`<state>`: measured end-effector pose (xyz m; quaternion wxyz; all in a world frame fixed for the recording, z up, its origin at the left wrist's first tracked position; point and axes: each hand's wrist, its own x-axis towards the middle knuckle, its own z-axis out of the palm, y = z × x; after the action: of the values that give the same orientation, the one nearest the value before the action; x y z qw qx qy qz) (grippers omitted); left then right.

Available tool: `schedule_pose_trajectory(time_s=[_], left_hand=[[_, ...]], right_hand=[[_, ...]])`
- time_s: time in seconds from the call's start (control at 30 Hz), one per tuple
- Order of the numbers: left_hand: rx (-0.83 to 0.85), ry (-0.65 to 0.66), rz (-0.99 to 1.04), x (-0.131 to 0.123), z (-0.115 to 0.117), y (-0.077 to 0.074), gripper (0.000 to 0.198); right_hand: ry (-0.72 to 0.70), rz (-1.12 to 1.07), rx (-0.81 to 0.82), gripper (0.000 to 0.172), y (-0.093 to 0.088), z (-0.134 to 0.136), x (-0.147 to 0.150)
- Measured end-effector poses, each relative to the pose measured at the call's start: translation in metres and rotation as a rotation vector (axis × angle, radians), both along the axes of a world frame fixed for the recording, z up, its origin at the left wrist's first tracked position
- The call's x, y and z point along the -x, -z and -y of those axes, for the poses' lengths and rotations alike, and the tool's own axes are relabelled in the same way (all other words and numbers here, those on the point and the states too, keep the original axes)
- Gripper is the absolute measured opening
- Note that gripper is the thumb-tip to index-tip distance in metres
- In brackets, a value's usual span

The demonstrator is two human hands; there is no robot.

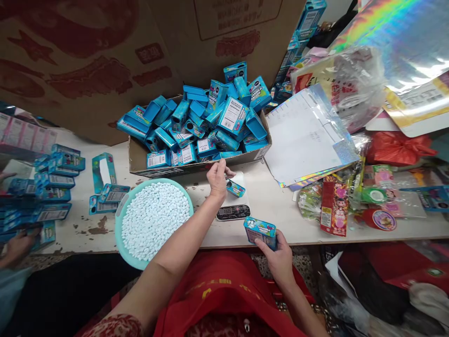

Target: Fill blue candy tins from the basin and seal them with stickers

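My left hand point(216, 179) is over the left side of a small white kitchen scale point(239, 179), its fingers pinched together; what they hold, if anything, I cannot make out. On the scale, close to those fingers, rests a blue piece with candy lettering point(235, 188), and a dark display shows below it. My right hand point(278, 255) grips a blue candy tin point(260, 231) in front of the scale near the table edge. White candies show at the tin's top left. Left of my left forearm stands a mint-green basin point(118, 220) full of small white candies point(154, 220).
An open carton point(196, 169) heaped with blue tins point(231, 114) stands behind the scale. At left, a co-worker's hand point(21, 245) touches stacked tins point(56, 180). Paper sheets point(308, 135), a red candy box point(334, 208) and plastic bags lie to the right.
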<state>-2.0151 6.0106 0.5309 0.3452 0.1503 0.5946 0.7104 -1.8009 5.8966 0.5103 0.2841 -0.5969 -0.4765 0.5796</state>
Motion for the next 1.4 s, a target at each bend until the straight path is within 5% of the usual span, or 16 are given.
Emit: schedule_pose_trajectory(time_s=[0.6,0.8,0.97,1.23,1.4], left_hand=[[0.005,0.034,-0.009,0.005,0.007,-0.009,0.039],[0.029,-0.012,-0.025,0.029,0.034,-0.020,0.034],[0.164,0.001,-0.103,0.044,0.058,-0.014,0.032],[0.419,0.265,-0.671,0.032,0.071,0.001,0.012],[0.423,0.385,-0.983,0.020,0.074,-0.001,0.016]], right_hand=[[0.034,0.013,0.024,0.044,0.001,0.001,-0.001],[0.057,0.023,0.012,0.042,-0.002,0.002,-0.004],[0.095,0.040,0.013,0.043,-0.001,0.004,-0.007],[0.105,0.072,0.033,0.044,-0.001,0.005,-0.012],[0.090,0.069,0.015,0.044,0.000,0.004,-0.016]])
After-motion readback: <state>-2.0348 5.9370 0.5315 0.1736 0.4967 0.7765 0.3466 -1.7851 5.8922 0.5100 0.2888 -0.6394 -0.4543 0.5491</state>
